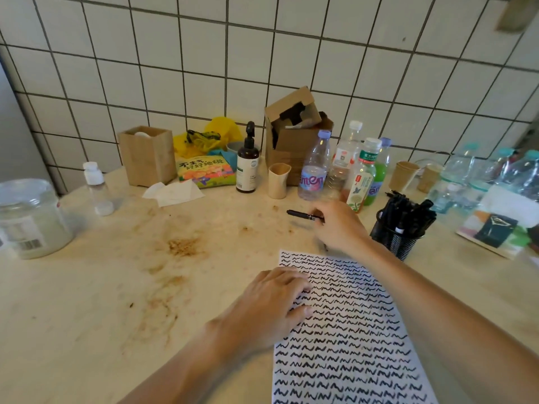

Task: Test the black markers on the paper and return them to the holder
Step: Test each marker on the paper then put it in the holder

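Observation:
A white sheet of paper covered in rows of black squiggles lies at the lower right of the counter. My left hand rests flat on the paper's left edge, fingers spread. Beyond the paper's top edge, my right hand grips a black marker that points left, just above the counter. A black mesh holder packed with several black markers stands right of that hand.
Several plastic bottles, a dark pump bottle, a beige cup and a cardboard box line the tiled wall. A glass jar stands at far left. Brown stains mark the counter's middle.

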